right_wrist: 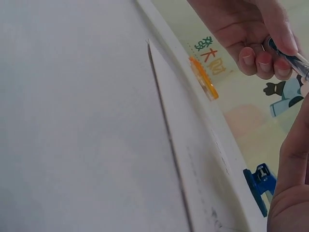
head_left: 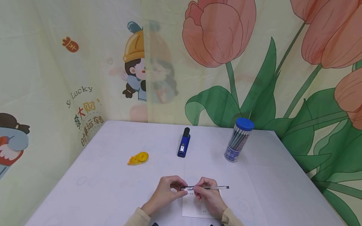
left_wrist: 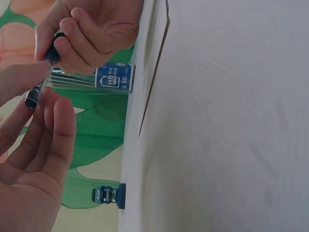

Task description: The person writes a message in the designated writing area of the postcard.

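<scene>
A slim clear-barrelled pen (head_left: pixel 217 187) lies level between both hands, above a sheet of white paper (head_left: pixel 192 208) with small dark marks on it. My left hand (head_left: pixel 167 190) pinches its dark end between thumb and fingers. Around the barrel's middle, my right hand (head_left: pixel 210 196) grips with thumb and fingertips, and the other end sticks out to the right. In the left wrist view the see-through pen (left_wrist: pixel 47 77) spans the gap between the two hands. The paper (right_wrist: pixel 181 130) is seen low and edge-on in the right wrist view, beneath the hands.
Beyond the hands stands a dark blue stapler (head_left: pixel 183 146). A yellow correction tape (head_left: pixel 138 158) lies to its left. At the back right is a clear tub of pencils (head_left: pixel 238 139) with a blue lid. Printed curtains hang behind the white table (head_left: pixel 113 188).
</scene>
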Available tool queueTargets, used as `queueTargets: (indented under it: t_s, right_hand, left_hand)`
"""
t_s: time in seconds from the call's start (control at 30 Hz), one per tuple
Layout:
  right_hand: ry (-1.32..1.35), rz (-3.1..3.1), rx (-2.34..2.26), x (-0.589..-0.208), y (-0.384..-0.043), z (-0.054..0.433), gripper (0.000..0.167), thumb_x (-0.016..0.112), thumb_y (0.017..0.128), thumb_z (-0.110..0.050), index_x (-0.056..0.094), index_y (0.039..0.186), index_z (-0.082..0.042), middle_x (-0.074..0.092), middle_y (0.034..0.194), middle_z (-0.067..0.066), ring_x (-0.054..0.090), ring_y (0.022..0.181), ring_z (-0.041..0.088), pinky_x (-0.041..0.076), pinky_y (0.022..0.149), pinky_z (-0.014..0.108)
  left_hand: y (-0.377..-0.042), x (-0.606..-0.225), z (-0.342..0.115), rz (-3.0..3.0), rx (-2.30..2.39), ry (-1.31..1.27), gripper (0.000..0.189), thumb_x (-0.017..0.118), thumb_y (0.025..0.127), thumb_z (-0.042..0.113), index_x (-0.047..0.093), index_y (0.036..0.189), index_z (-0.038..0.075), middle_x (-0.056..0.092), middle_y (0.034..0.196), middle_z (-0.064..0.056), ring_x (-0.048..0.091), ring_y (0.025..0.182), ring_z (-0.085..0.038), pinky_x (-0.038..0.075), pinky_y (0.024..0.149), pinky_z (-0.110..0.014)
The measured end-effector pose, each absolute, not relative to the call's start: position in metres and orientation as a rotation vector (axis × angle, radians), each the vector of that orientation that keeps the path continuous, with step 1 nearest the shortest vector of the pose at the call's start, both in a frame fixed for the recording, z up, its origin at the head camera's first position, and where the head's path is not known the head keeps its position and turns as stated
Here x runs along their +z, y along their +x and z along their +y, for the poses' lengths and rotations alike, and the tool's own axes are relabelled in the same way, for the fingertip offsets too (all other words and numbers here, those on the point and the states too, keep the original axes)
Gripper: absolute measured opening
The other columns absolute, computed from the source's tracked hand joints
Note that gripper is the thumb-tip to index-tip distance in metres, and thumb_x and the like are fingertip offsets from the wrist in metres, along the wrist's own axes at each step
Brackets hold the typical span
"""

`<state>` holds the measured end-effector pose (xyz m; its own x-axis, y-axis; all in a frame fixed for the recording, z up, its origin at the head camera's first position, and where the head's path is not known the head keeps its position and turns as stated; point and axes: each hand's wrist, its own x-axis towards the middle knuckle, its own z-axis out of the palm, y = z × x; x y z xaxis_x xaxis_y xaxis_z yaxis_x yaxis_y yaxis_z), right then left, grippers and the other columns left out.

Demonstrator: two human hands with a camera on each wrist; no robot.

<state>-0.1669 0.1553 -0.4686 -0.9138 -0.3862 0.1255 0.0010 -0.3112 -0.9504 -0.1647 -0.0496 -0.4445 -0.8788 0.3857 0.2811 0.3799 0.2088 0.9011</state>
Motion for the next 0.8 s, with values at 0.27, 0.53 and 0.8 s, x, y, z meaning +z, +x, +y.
queueTargets:
  t_s: [0.27,0.53,0.8]
  right_hand:
    - [-0.462,1.650,-2.293,-0.4707,-0.1665,0.1523,0.027,0.058,0.087,0.005,0.063,0.079,-0.020,0.068,0.072,-0.008,0.056,0.058,0.000,0.045,0.052,0.013]
    - [-0.473,1.633,-2.300,-0.4696,-0.1658,0.1507,0.027,0.058,0.087,0.005,0.063,0.079,-0.020,0.068,0.072,-0.008,0.056,0.057,0.000,0.045,0.052,0.012]
    - [-0.472,1.624,-2.299,-0.4710,-0.1672,0.1518,0.025,0.058,0.088,0.003,0.063,0.079,-0.020,0.068,0.073,-0.008,0.056,0.057,0.000,0.045,0.052,0.013]
  left_hand:
    - [-0.1642,-0.4468,-0.0474,2.415,1.868,0.818,0.016,0.077,0.077,0.002,0.071,0.091,0.001,0.070,0.085,-0.010,0.058,0.070,-0.001,0.054,0.068,-0.021]
    - [-0.1640,-0.4468,-0.0464,2.421,1.865,0.813,0.016,0.077,0.077,0.001,0.071,0.092,0.001,0.070,0.086,-0.009,0.058,0.070,-0.001,0.054,0.068,-0.021]
    - [-0.1647,-0.4480,-0.0466,2.417,1.871,0.784,0.017,0.077,0.078,0.005,0.071,0.092,-0.001,0.070,0.087,-0.009,0.059,0.071,-0.002,0.054,0.069,-0.020]
